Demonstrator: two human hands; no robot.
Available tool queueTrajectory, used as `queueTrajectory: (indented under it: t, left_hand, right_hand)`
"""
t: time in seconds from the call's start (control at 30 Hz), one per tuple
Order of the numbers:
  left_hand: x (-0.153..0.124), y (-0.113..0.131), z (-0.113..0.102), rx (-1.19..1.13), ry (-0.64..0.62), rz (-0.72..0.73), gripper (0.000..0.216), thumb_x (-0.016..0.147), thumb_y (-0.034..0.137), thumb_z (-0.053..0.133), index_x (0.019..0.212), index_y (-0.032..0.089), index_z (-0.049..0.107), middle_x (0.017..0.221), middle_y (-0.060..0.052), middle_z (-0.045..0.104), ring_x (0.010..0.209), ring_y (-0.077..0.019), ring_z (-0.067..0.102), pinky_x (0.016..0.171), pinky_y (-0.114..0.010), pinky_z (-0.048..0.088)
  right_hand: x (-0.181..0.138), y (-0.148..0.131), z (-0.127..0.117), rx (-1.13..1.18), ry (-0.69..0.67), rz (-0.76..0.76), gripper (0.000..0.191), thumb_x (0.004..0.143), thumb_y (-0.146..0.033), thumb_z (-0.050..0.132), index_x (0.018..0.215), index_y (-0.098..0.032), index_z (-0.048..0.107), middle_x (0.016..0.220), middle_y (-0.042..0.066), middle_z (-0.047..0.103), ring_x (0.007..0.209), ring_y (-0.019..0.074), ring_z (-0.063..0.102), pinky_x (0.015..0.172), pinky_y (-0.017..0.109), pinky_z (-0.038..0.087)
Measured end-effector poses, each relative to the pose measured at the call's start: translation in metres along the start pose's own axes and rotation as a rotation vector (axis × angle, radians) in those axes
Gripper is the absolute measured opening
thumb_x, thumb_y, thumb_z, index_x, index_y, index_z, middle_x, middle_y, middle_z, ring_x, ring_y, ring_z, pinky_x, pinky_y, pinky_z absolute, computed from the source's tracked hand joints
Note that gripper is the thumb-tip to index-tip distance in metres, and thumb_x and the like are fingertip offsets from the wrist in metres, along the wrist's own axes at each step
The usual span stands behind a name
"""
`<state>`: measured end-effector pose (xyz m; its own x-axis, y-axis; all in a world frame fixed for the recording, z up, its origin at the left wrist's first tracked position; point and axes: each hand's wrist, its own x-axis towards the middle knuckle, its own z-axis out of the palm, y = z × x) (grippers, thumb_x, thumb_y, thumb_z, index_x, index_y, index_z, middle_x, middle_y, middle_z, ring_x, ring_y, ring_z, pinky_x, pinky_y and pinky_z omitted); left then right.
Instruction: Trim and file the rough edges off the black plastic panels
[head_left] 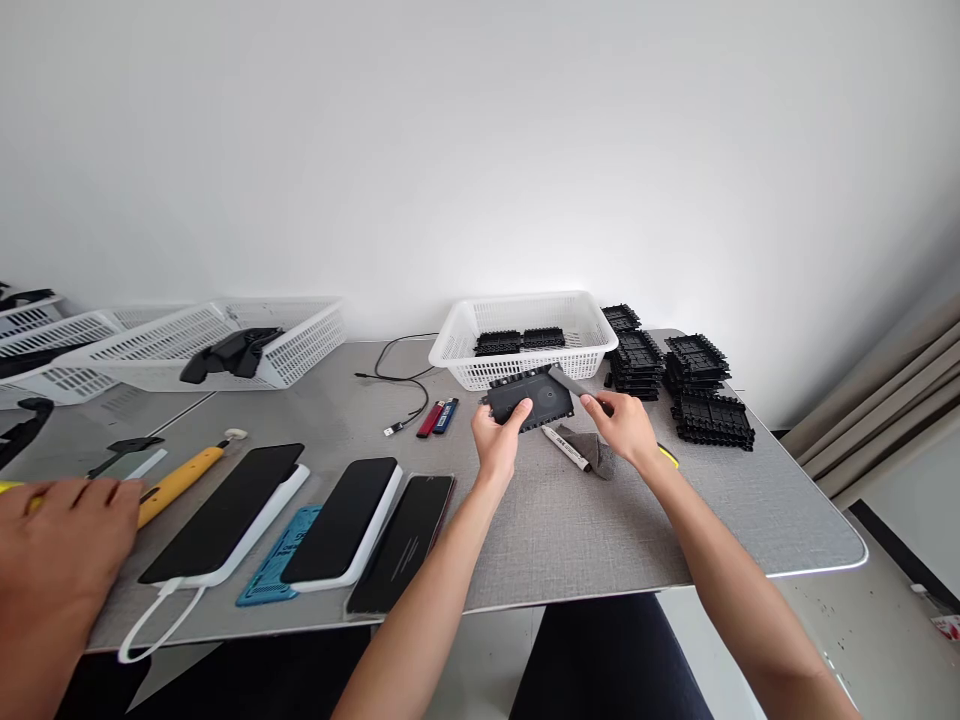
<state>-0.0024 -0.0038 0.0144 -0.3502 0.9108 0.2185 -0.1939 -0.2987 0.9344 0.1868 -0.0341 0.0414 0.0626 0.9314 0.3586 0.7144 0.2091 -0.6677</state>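
Observation:
My left hand (pixel 499 435) grips a flat black plastic plate (pixel 541 398) by its left end, thumb on top. The plate has toothed edges and is held tilted above the table, in front of the white basket. In my right hand (pixel 626 425) is a narrow flat grey tool (pixel 571 384), its tip at the plate's upper right edge. Whether it is a file or a blade I cannot tell. Below the hands lie a white marker (pixel 566 448) and a crumpled grey cloth (pixel 598 456). Part of a yellow item (pixel 668 457) shows behind my right wrist.
A white basket (pixel 525 372) holds more black plates. Several stacks of plates (pixel 637 362) stand right of it. Two lighters (pixel 438 418), a black cable (pixel 405 378) and phones (pixel 341 520) lie left. Another person's hand (pixel 67 540) is beside a yellow-handled tool (pixel 180 485).

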Motion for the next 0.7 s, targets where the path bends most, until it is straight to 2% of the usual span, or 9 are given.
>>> queueTrajectory:
  t: [0.07,0.2,0.3,0.57,0.7]
  left_hand:
    - [-0.004,0.001,0.001,0.082,-0.072,0.052,0.035,0.062,0.034,0.083,0.085,0.013,0.069,0.087,-0.008,0.073,0.078,-0.0186,0.068,0.074,-0.029,0.054]
    - [-0.014,0.005,0.003,0.204,-0.293,0.151,0.033,0.070,0.036,0.078,0.092,0.014,0.068,0.092,-0.008,0.073,0.085,-0.0215,0.069,0.077,-0.030,0.054]
    - [-0.018,0.005,0.001,0.253,-0.380,0.187,0.029,0.075,0.039,0.074,0.091,0.016,0.066,0.087,-0.006,0.072,0.082,-0.0209,0.068,0.074,-0.029,0.052]
    - [-0.017,0.007,0.000,0.420,-0.289,0.250,0.031,0.083,0.048,0.063,0.077,0.018,0.058,0.071,-0.001,0.061,0.070,-0.0176,0.059,0.063,-0.026,0.043]
    - [-0.017,0.008,0.001,0.305,-0.242,0.199,0.030,0.087,0.049,0.055,0.079,0.020,0.052,0.070,0.001,0.054,0.066,-0.0149,0.052,0.062,-0.025,0.038]
  right_hand:
    - [-0.001,-0.004,-0.002,0.142,0.033,0.005,0.049,0.090,-0.061,0.048,0.064,-0.020,0.049,0.055,-0.003,0.039,0.054,0.0121,0.032,0.053,0.026,0.023]
    - [-0.002,-0.009,-0.003,0.372,0.053,0.050,0.042,0.085,-0.061,0.056,0.085,-0.019,0.060,0.063,-0.004,0.047,0.057,0.0122,0.038,0.053,0.025,0.028]
    - [0.000,-0.006,-0.002,0.447,0.035,0.048,0.041,0.084,-0.059,0.058,0.080,-0.018,0.062,0.065,-0.002,0.049,0.059,0.0126,0.039,0.054,0.026,0.029]
    - [-0.001,-0.009,-0.002,0.491,0.008,0.112,0.036,0.078,-0.054,0.065,0.073,-0.019,0.056,0.058,-0.005,0.039,0.054,0.0108,0.031,0.051,0.026,0.024]
    - [-0.004,-0.014,-0.002,0.482,0.007,0.104,0.035,0.078,-0.053,0.066,0.074,-0.019,0.056,0.059,-0.005,0.042,0.054,0.0105,0.032,0.051,0.025,0.024]
